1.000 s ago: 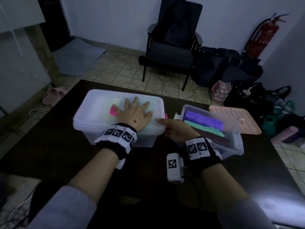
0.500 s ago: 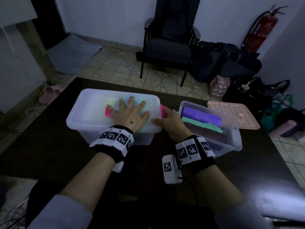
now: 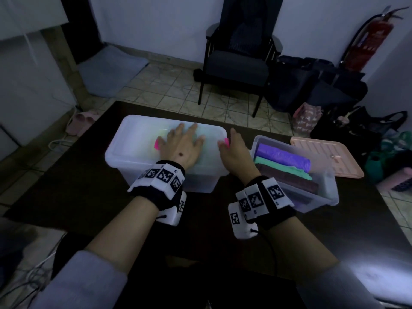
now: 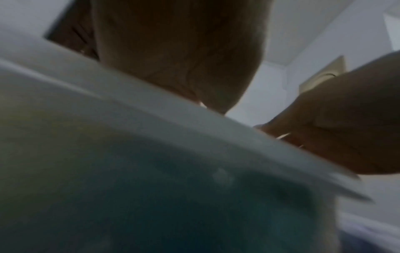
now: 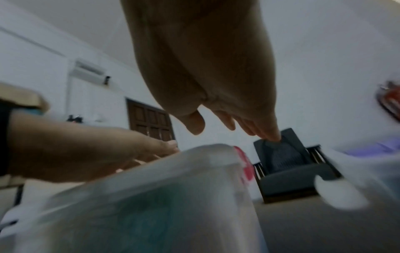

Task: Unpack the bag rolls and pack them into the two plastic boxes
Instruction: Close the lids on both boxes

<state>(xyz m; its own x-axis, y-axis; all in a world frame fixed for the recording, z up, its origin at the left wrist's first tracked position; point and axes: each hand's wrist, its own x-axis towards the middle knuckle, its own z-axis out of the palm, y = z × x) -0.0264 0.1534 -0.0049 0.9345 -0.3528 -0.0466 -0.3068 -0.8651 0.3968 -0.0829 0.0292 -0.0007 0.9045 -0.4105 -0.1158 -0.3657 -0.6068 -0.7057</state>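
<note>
A clear plastic box with a white lid (image 3: 138,139) stands on the dark table (image 3: 78,197), a pink latch (image 3: 224,142) at its right end. My left hand (image 3: 181,146) lies flat on the lid with fingers spread. My right hand (image 3: 234,150) hovers at the box's right end beside the latch, fingers straight; in the right wrist view the right hand (image 5: 218,123) holds nothing. To the right an open clear box (image 3: 325,188) holds a purple roll (image 3: 283,156), a green roll (image 3: 281,167) and a dark brown roll (image 3: 287,178).
A peach lid (image 3: 327,157) lies on the table behind the open box. A dark chair (image 3: 238,59), black bags (image 3: 316,85) and a red fire extinguisher (image 3: 367,39) stand on the tiled floor beyond the table's far edge.
My right hand has let go of the lidded box's right end and lifted, its fingers now straight. My left hand stays flat on the lid.
</note>
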